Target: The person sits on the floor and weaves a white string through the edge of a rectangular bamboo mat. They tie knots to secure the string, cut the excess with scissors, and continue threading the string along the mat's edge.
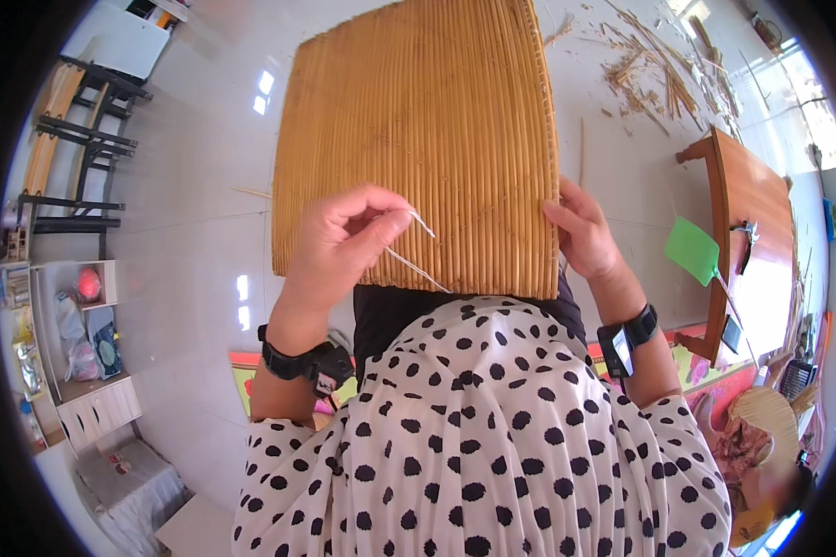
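A stiff panel of yellow-brown reed stalks (pixel 418 130), laid side by side, rests over my lap and stretches away from me. My left hand (pixel 344 243) is above its near left part. Thumb and forefinger are pinched on a thin white string (pixel 420 269); a short end sticks out past the fingertips, and a longer length runs down to the panel's near edge. At the right edge, my right hand (pixel 587 234) grips the panel, thumb on top and the other fingers partly hidden behind it. Each wrist wears a black strapped device.
Loose stalk scraps (pixel 655 79) litter the floor at the far right. A low wooden table (pixel 757 232) stands to the right, with a green fly swatter (pixel 692 251) against it. Black-framed folding furniture (pixel 84 139) and a shelf unit (pixel 97 357) line the left side.
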Motion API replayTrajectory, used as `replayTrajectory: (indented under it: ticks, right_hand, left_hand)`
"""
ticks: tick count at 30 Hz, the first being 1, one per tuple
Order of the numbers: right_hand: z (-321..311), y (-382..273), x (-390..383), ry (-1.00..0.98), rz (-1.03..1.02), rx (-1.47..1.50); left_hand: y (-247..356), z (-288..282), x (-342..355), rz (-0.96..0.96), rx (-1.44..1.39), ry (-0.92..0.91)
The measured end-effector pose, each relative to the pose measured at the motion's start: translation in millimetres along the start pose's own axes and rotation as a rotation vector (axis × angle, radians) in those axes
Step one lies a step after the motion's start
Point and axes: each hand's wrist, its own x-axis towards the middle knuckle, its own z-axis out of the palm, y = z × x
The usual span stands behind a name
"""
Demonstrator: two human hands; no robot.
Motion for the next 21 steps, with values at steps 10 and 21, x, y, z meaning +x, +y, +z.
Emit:
replayTrajectory:
  ticks: [10,21]
  right_hand:
    - [-21.1,-36.7,24.8,0.164,-0.09,-1.099]
    - [15.7,-31.3,31.3,-0.158,-0.512,-1.463]
  left_hand:
    - [-20.9,12.5,26.1,-0.141,0.013,-0.156]
    - [-48.9,31.1,40.6,-0.295,0.047,-0.297]
